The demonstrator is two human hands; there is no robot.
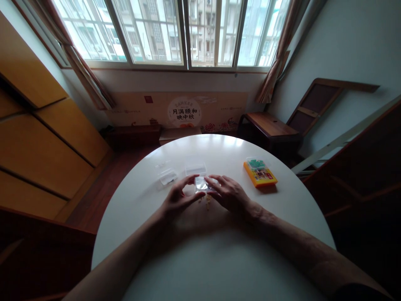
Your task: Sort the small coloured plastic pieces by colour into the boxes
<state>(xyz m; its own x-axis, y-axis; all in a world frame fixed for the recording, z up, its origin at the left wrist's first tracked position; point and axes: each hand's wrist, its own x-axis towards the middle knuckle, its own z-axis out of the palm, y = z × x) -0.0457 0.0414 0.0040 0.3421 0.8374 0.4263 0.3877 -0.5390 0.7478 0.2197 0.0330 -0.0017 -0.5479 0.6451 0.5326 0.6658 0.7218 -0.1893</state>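
A small clear plastic box [201, 184] sits on the round white table [219, 259], held between both hands. My left hand [179, 198] grips its left side with thumb and fingers. My right hand [228, 193] grips its right side. A few small brownish bits [207, 204] lie on the table just below the box, between my thumbs. What is inside the box is too small to tell.
Two more clear plastic boxes lie beyond my hands, one open [166, 173] at the left and one [195, 168] behind. An orange box [260, 172] with green pieces on top lies to the right. A dark wooden bench [269, 125] stands past the table.
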